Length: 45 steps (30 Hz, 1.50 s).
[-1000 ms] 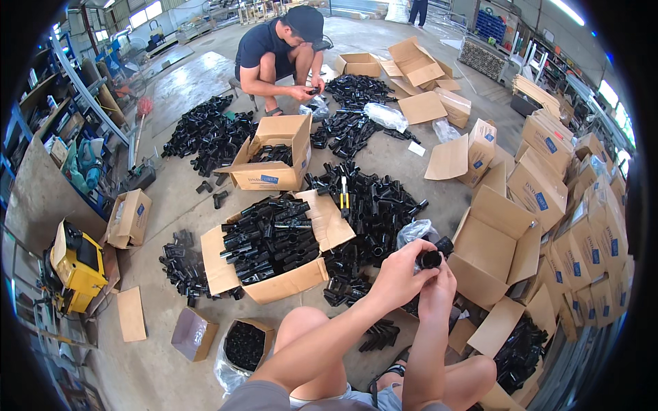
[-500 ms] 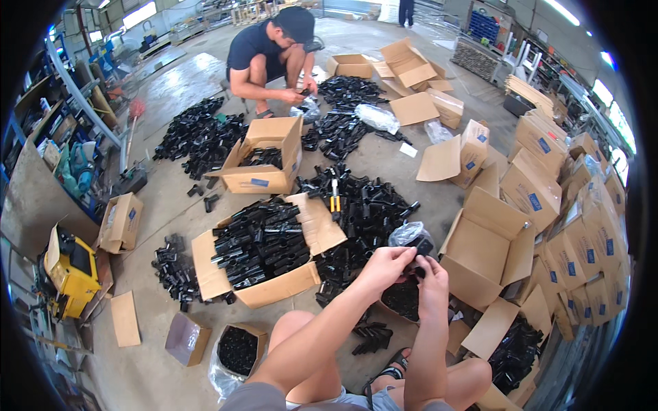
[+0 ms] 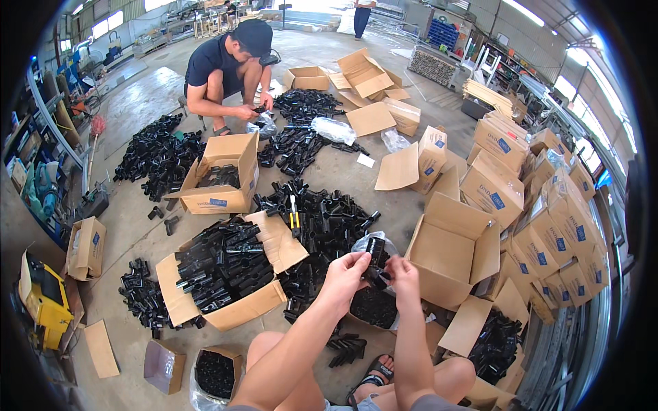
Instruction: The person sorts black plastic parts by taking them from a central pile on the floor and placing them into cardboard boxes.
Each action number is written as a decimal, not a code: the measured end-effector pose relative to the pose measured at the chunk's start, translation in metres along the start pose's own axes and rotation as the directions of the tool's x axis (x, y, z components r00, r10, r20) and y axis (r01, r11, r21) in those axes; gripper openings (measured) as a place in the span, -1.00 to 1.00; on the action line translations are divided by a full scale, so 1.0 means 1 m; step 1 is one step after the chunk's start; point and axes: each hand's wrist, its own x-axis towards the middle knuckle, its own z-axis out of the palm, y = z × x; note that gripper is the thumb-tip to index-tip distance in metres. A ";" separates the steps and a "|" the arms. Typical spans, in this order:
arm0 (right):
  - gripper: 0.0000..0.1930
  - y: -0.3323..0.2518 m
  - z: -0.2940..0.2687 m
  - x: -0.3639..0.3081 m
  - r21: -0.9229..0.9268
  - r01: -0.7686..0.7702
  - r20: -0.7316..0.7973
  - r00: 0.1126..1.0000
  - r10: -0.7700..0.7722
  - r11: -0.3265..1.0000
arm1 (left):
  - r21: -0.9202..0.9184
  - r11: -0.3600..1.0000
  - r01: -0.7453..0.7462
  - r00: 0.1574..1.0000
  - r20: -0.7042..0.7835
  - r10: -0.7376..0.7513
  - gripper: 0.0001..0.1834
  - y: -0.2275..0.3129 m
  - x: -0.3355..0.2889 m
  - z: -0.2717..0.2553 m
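Note:
Above a box of small black parts (image 3: 374,305), my left hand (image 3: 347,272) grips a ribbed black fitting (image 3: 375,251), which is tilted upward. The fingers of my right hand (image 3: 403,275) are closed at its lower end; whether they also pinch a smaller piece cannot be made out. Behind the fitting is a clear plastic bag (image 3: 388,245). A heap of black tubular fittings (image 3: 329,222) spreads just beyond my hands, with a yellow-handled hand tool (image 3: 295,218) lying on it. To the left, an open carton (image 3: 250,306) is piled with longer black fittings.
Opposite, a person (image 3: 226,72) crouches, handling a black part among heaps of fittings (image 3: 159,156). An open carton (image 3: 449,250) stands to my right, before stacked closed cartons (image 3: 562,212). By my knees are a small box of black parts (image 3: 214,373) and a purple-lined box (image 3: 164,366).
The whole scene has shifted left in view as my head turned. The black fitting now stands more upright and shows its ribbed side. My hands stay close together around it.

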 end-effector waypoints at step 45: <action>-0.83 -0.187 0.019 -0.059 -0.168 0.431 0.156 0.900 -0.408 0.886 | 0.067 0.918 -0.391 0.904 -0.157 0.397 -0.67 -0.009 0.000 0.018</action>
